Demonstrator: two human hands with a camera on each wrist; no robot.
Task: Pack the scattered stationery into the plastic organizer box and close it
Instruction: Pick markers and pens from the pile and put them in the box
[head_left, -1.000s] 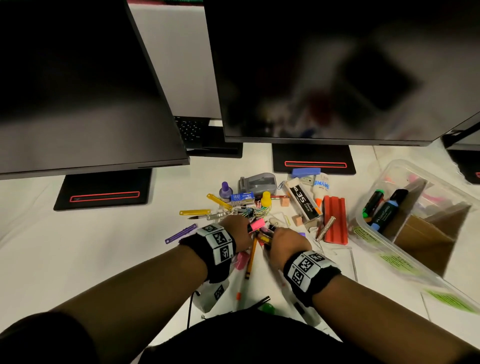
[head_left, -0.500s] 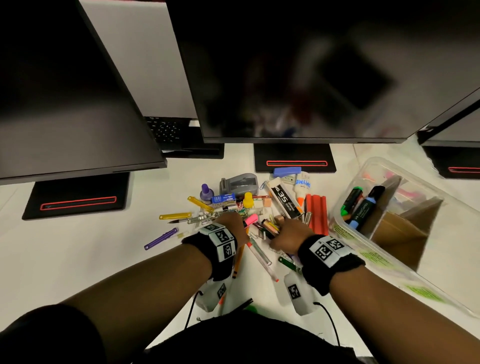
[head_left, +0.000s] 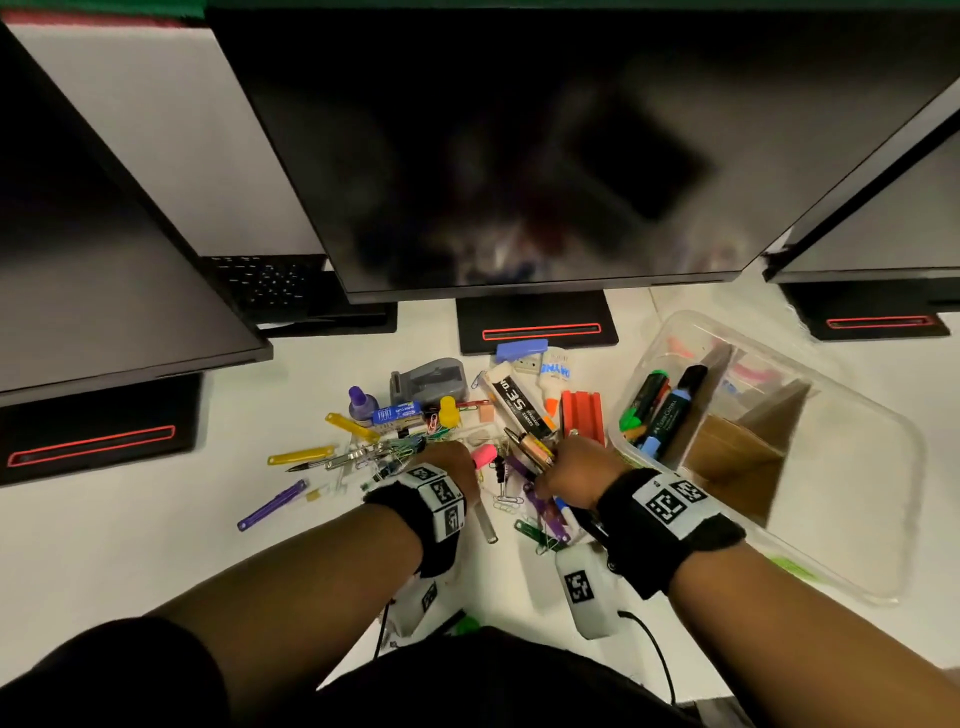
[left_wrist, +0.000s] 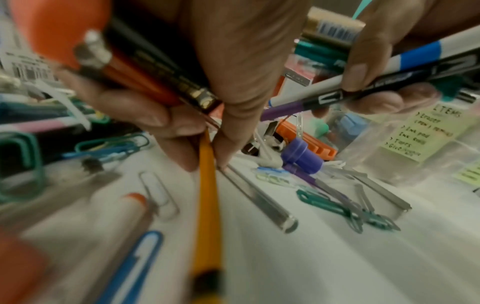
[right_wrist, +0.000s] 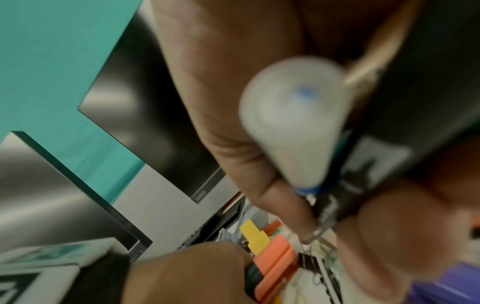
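Note:
Loose stationery lies in a pile on the white desk, and both hands are in it. My left hand (head_left: 452, 460) (left_wrist: 205, 148) grips a bundle of orange and black pencils (left_wrist: 145, 67) and pinches a yellow pencil (left_wrist: 207, 195) at its tip. My right hand (head_left: 571, 467) (right_wrist: 324, 216) grips a white pen with a blue band (left_wrist: 389, 59) (right_wrist: 291, 115) together with a black pen (left_wrist: 363, 90) and a purple one. The clear plastic organizer box (head_left: 883, 415) stands open to the right. It holds a green highlighter (head_left: 644, 400), a blue highlighter (head_left: 670, 415) and cardboard dividers.
Three dark monitors on black stands overhang the back of the desk. In the pile lie a grey tape dispenser (head_left: 428, 379), a staples box (head_left: 517, 402), a red ridged piece (head_left: 584, 415), a purple bottle (head_left: 362, 404), a clear tube (head_left: 483, 519) and paper clips. A handwritten sticky note (left_wrist: 420, 133) is on the box wall.
My right hand has shifted right, away from the left hand and nearer the box, with pens in its grip. My left hand stays in the pile.

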